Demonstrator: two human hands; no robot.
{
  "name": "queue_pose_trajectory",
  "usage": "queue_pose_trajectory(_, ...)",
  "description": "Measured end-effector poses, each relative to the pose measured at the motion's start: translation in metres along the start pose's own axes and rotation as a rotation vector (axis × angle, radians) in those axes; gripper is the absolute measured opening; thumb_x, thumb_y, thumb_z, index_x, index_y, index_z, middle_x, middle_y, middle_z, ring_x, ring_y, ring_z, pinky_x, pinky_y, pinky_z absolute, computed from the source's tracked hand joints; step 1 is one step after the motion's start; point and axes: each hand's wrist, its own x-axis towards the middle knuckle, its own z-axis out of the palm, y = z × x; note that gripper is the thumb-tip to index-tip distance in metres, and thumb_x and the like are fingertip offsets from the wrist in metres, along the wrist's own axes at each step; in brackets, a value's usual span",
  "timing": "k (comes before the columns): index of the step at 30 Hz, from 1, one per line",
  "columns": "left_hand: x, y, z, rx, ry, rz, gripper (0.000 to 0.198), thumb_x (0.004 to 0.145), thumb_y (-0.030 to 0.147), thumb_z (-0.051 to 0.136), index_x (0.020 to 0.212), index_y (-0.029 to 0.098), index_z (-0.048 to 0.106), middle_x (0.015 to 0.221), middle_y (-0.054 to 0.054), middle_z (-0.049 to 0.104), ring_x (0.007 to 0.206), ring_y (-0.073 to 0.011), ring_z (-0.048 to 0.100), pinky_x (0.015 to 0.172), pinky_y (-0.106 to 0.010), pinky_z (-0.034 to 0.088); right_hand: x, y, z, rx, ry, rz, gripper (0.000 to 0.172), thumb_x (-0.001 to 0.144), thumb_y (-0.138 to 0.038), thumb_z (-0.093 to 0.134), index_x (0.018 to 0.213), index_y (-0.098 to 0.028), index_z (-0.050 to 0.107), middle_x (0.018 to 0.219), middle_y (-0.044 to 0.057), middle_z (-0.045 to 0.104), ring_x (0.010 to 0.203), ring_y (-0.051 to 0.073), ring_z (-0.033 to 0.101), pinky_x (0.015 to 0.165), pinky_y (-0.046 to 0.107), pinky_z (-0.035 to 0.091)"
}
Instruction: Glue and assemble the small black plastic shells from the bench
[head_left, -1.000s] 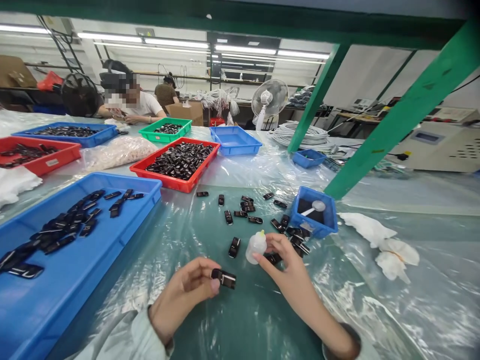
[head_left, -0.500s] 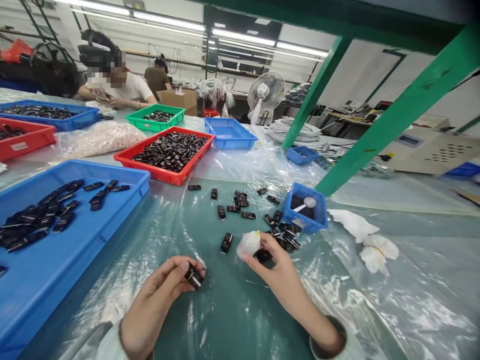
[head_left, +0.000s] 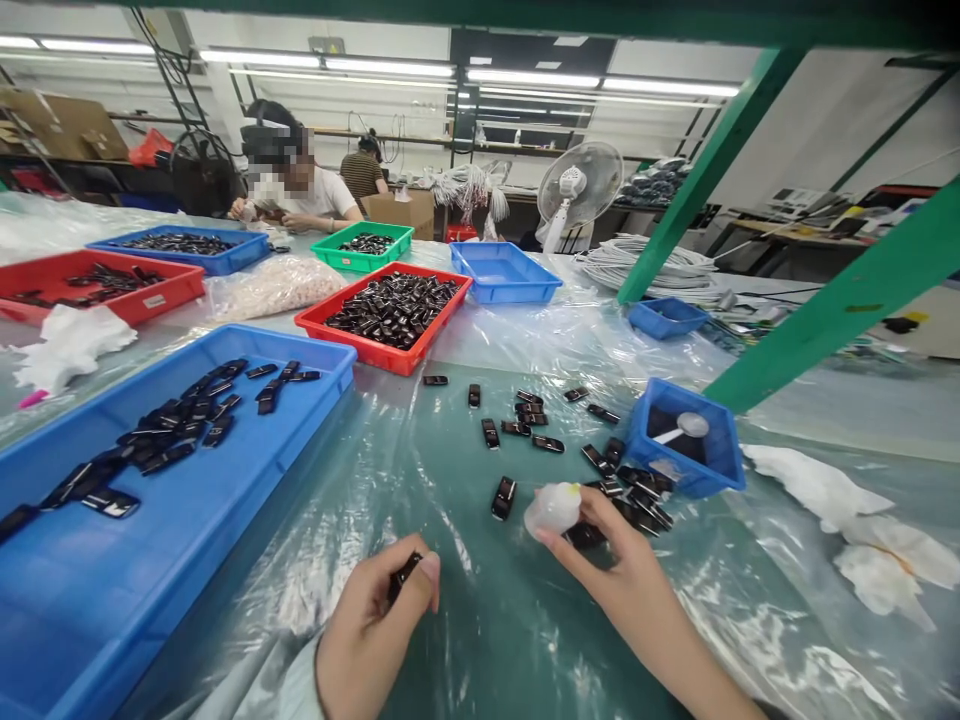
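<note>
Head view: both bare hands show up in my feed.
Left hand (head_left: 375, 625): curled pretty tight around a black piece (head_left: 404, 576), mostly hidden from me.
Right hand (head_left: 627, 572): thumb and fingers pinching a whitish bottle (head_left: 552, 511), tilted, yellowish tip up right.
Loose black parts (head_left: 548, 444): scattered past both hands, some bunched beside the small blue bin (head_left: 701, 480).
Blue tray (head_left: 180, 550): left of everything I'm holding, more parts inside.

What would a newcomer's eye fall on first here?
Probably the large blue plastic tray with glossy black oblong parts, at the left. Then the small translucent white bottle in the right hand, front centre; the left hand grips one black part. Left of centre, a red plastic tray is heaped with similar parts.
</note>
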Motion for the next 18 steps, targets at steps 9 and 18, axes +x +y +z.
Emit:
queue_pose_trajectory(9,-0.001,0.010,0.002,0.010,-0.002,-0.046,0.040,0.094,0.048,0.030,0.080,0.023,0.056,0.075,0.000,0.050,0.073,-0.0171,0.047,0.067,-0.026,0.035,-0.008,-0.011,-0.001,0.089,-0.051,0.067,0.039,0.085,-0.049,0.051,0.120,-0.031,0.054,0.120,0.007,0.058,0.104,0.023,0.059,0.070,0.025,0.055)
queue_pose_trajectory(18,0.000,0.006,-0.009,0.035,0.089,0.153,0.020,0.090,0.032,0.049,0.109,0.031,0.056,0.103,-0.004,0.055,0.097,-0.0220,0.053,0.078,-0.030,0.041,-0.028,-0.026,-0.003,0.445,-0.241,0.219,0.036,0.078,-0.057,0.058,0.104,-0.033,0.053,0.094,0.002,0.065,0.077,0.019,0.064,0.060,0.024,0.051)
